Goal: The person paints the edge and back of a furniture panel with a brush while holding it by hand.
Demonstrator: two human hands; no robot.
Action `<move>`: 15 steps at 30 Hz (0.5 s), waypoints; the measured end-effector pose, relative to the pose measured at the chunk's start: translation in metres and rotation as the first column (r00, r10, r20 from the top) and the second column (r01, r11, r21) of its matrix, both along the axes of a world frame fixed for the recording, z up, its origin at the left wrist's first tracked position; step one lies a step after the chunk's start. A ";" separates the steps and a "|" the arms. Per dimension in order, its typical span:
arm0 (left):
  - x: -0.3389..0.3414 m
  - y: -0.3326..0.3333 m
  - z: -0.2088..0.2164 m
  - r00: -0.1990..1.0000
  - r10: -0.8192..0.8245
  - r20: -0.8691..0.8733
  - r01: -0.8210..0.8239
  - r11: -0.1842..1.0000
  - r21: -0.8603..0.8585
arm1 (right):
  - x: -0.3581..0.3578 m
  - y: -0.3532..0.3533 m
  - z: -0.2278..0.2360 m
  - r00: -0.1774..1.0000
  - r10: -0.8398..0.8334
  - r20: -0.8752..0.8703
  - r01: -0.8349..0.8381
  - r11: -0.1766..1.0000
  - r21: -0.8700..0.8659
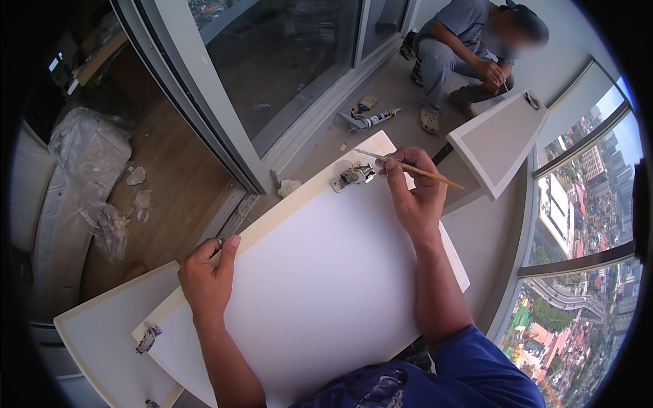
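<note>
A white cabinet door (309,272) with a cream band along its edge lies across my lap. My left hand (207,280) is closed on the door's far left edge, thumb on the near side, with a small dark thing showing by its fingers that I cannot make out. My right hand (416,194) pinches a thin wooden paintbrush (435,177) near the door's far end. The brush's tip points left, past a metal hinge (353,177) fixed near that edge. Another hinge (147,338) sits at the door's lower left corner.
A second white panel (102,326) lies under the door at left. A caulking gun (373,119) and a flat brush (367,102) lie on the floor ahead. A crouching co-worker (449,61) works beside another white panel (500,136). Plastic-wrapped stuff (92,146) stands beyond the sliding-door frame (204,88).
</note>
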State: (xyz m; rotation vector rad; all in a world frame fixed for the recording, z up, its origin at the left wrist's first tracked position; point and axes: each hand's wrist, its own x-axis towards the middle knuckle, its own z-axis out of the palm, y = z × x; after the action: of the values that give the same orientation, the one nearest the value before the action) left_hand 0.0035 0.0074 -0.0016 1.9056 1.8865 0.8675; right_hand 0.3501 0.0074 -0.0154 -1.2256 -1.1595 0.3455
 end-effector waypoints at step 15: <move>-0.001 0.000 0.001 1.000 0.000 -0.005 0.000 1.000 -0.011 | -0.002 0.000 0.004 0.978 -0.042 0.203 0.048 0.999 -0.023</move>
State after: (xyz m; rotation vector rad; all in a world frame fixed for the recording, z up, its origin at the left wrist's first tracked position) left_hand 0.0028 0.0072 -0.0010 1.9029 1.8900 0.8520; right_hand 0.3483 0.0071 -0.0109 -1.3325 -1.3024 0.2062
